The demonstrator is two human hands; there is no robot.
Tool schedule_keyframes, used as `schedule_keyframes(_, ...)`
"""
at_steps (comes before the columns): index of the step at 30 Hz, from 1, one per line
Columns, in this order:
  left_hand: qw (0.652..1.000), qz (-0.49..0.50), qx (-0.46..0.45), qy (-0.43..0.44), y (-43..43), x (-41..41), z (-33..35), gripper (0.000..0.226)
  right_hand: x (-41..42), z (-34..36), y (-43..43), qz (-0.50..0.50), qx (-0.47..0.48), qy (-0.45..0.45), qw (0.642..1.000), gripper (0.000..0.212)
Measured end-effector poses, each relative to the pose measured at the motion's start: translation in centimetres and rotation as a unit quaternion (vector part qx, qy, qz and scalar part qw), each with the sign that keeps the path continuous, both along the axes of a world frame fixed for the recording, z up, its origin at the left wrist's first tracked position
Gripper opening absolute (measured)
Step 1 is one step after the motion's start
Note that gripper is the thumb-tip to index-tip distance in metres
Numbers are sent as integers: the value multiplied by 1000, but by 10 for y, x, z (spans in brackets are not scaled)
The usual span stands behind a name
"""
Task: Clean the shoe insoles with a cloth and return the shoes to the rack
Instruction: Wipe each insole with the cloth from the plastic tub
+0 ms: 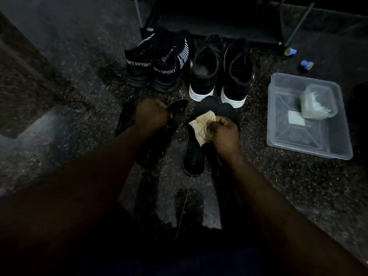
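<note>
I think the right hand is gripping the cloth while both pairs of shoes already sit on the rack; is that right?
Not quite: the head view shows the SPORT shoes and the white-soled shoes standing on the floor in front of the rack, not on it. The right hand does grip the cloth.

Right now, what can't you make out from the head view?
Head view:
- rack: too dark, cut off by top edge.
- left insole: left hand covers part; dirt unreadable in dim light.
- right insoles: cloth and right hand cover them partly.
- small container in clear tray: contents blurred behind cloudy plastic.
</note>
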State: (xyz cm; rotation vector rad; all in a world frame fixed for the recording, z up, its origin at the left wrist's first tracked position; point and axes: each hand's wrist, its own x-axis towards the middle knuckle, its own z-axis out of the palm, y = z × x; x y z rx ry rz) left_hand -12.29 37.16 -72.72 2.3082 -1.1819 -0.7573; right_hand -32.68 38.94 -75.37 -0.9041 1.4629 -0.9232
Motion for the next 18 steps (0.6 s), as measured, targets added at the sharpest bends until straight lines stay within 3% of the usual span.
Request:
schedule_keyframes(4,964,71,-64,247,11,2,6,13,15,25,-1,-3,-17,33,999,14)
schedule_keyframes(7,943,55,-96,312,18,5,23,4,34,57,-4,26,-80,97,992,9)
schedule_keyframes(13,881,26,-143,450,17,7,62,10,71,101,-20,62,-205,249,945,12)
schedule_keyframes(18,812,14,-107,574,15,3,64,36,88,112,-31,49,-228,293,927,13)
